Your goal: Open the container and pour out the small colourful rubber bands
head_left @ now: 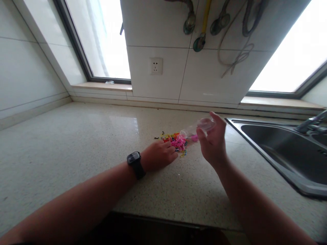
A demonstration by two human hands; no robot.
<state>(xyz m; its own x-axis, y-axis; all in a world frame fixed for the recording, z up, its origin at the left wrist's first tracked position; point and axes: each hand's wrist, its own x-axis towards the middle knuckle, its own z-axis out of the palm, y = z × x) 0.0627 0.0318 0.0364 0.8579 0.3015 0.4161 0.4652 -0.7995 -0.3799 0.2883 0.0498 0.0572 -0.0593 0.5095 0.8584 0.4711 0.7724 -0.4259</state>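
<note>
A small heap of tangled rubber bands, mostly pink with red, yellow and some dark ones, lies on the counter between my hands. My left hand, wearing a dark watch, rests on the counter at the near left edge of the heap. Its fingers are bent and closed against the bands; whatever they hold is hidden. My right hand grips a clear plastic bottle between thumb and fingers. The bottle is tilted, its left end just above the heap. Something pink shows under the bottle, its kind unclear.
The speckled counter runs back to a tiled wall. A steel sink with a tap is set into it at right. A wall socket and hanging pipes are above. The counter's front edge is close to me.
</note>
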